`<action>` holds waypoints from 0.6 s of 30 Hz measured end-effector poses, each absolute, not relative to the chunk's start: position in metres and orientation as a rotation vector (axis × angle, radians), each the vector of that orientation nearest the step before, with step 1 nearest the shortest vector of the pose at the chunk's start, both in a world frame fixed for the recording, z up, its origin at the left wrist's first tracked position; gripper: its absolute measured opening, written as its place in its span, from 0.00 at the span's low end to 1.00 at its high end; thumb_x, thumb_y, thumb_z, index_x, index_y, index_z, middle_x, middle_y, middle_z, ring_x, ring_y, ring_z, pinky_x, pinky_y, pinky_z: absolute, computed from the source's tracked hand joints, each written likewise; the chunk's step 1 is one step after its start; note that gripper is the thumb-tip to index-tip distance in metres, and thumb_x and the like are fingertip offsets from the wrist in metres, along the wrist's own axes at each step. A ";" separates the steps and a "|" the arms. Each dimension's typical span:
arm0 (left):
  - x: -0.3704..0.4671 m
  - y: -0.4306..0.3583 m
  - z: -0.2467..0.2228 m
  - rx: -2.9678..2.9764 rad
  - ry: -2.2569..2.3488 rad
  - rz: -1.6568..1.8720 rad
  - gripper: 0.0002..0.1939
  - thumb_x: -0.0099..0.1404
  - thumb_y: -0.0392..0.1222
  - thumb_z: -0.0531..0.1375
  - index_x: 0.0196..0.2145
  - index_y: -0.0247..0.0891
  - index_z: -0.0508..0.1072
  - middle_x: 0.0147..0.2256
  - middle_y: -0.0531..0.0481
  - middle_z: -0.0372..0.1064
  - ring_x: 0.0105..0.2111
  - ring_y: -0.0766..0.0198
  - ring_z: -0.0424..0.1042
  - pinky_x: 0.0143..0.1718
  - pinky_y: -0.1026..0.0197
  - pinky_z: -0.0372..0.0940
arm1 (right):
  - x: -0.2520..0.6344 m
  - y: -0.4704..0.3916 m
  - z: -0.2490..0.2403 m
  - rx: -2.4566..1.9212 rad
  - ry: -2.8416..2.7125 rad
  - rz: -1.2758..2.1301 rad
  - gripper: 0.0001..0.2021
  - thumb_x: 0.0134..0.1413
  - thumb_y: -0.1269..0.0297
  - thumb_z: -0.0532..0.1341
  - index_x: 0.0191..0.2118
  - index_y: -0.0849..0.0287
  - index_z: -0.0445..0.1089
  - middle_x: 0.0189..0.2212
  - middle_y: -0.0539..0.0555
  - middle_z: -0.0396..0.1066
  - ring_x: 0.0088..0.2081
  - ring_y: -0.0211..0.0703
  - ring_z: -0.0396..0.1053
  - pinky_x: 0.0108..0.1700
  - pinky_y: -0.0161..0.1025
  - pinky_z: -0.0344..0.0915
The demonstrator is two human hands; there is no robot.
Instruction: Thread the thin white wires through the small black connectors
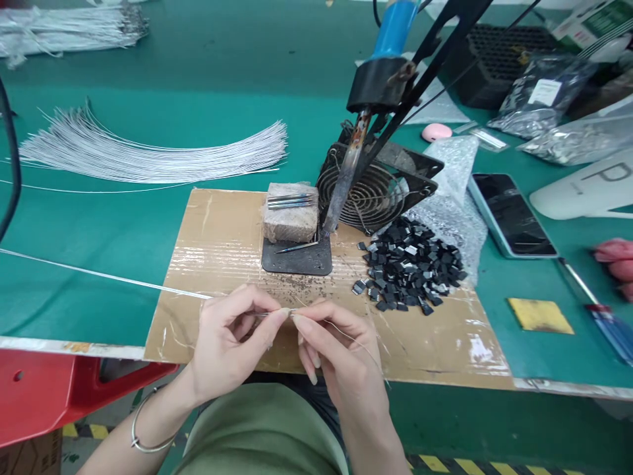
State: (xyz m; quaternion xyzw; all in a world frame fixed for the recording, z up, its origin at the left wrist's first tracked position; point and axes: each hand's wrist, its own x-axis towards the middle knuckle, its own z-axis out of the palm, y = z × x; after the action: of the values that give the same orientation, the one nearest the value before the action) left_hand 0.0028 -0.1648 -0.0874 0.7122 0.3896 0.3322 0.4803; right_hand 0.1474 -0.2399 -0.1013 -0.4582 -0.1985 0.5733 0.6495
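Note:
My left hand [232, 343] pinches a thin white wire [148, 285], which runs off to the left edge of the view. Close beside it, my right hand [341, 343] pinches thin wire strands, and one fine strand curves over its fingers. The fingertips of both hands almost meet above the front of a brown cardboard sheet [198, 224]. Beyond them a soldering iron [346, 171] on a black arm points down at a dark plate [297, 260]. Small black pieces [415, 264] lie in a pile to the right of the plate.
A bundle of white wires [163, 158] lies at the back left. Behind the plate are a block [291, 221] with metal tips and a black fan [370, 191]. Rightward lie a phone [514, 214], a white cup [586, 185], a yellow sponge [540, 316] and plastic bags [578, 142].

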 end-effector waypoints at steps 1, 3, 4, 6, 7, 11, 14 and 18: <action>0.003 -0.165 -0.087 1.736 0.952 0.813 0.08 0.69 0.39 0.64 0.30 0.37 0.75 0.21 0.55 0.65 0.18 0.72 0.58 0.18 0.66 0.51 | 0.147 -0.240 -0.101 -1.049 -0.452 1.300 0.06 0.57 0.62 0.71 0.32 0.57 0.81 0.21 0.45 0.67 0.14 0.28 0.58 0.15 0.28 0.58; 0.004 -0.165 -0.087 1.729 0.951 0.822 0.08 0.69 0.39 0.64 0.30 0.37 0.75 0.21 0.55 0.65 0.18 0.71 0.58 0.18 0.66 0.51 | 0.147 -0.239 -0.101 -1.064 -0.457 1.291 0.06 0.57 0.61 0.71 0.32 0.57 0.81 0.21 0.46 0.67 0.14 0.29 0.58 0.15 0.29 0.58; 0.004 -0.165 -0.087 1.724 0.951 0.826 0.08 0.69 0.39 0.64 0.30 0.37 0.75 0.21 0.55 0.65 0.18 0.71 0.59 0.18 0.66 0.51 | 0.146 -0.239 -0.101 -1.071 -0.462 1.286 0.06 0.57 0.61 0.71 0.33 0.57 0.81 0.21 0.46 0.68 0.15 0.29 0.58 0.15 0.29 0.58; 0.005 -0.165 -0.086 1.717 0.958 0.830 0.08 0.69 0.39 0.64 0.30 0.37 0.75 0.21 0.55 0.65 0.18 0.71 0.60 0.18 0.65 0.52 | 0.146 -0.239 -0.101 -1.080 -0.471 1.279 0.07 0.58 0.60 0.71 0.33 0.57 0.81 0.22 0.46 0.68 0.15 0.29 0.59 0.15 0.29 0.59; 0.005 -0.165 -0.086 1.716 0.961 0.829 0.08 0.69 0.39 0.64 0.30 0.37 0.75 0.22 0.55 0.65 0.18 0.71 0.60 0.18 0.65 0.52 | 0.146 -0.239 -0.101 -1.082 -0.472 1.276 0.07 0.58 0.60 0.71 0.33 0.57 0.81 0.21 0.46 0.68 0.15 0.29 0.59 0.15 0.29 0.59; 0.004 -0.166 -0.086 1.714 0.970 0.821 0.08 0.69 0.38 0.63 0.31 0.37 0.75 0.22 0.55 0.65 0.19 0.71 0.60 0.19 0.65 0.52 | 0.145 -0.239 -0.101 -1.075 -0.473 1.272 0.07 0.58 0.60 0.71 0.35 0.58 0.82 0.21 0.46 0.67 0.15 0.29 0.59 0.15 0.29 0.59; 0.004 -0.166 -0.087 1.717 0.971 0.818 0.08 0.69 0.39 0.63 0.31 0.38 0.75 0.22 0.55 0.65 0.19 0.70 0.61 0.19 0.65 0.52 | 0.145 -0.239 -0.101 -1.063 -0.468 1.275 0.06 0.59 0.61 0.70 0.35 0.57 0.82 0.20 0.45 0.66 0.16 0.29 0.59 0.16 0.28 0.59; 0.004 -0.167 -0.087 1.728 0.970 0.811 0.08 0.70 0.39 0.63 0.31 0.38 0.75 0.22 0.55 0.65 0.19 0.71 0.60 0.19 0.65 0.52 | 0.146 -0.239 -0.101 -1.053 -0.463 1.280 0.05 0.59 0.62 0.70 0.34 0.56 0.81 0.20 0.44 0.65 0.16 0.28 0.59 0.17 0.27 0.59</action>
State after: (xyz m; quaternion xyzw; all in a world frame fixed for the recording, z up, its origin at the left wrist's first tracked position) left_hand 0.0035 -0.1669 -0.0875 0.7081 0.3974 0.3325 0.4798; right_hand 0.1457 -0.2386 -0.1008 -0.4641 -0.2041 0.5639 0.6520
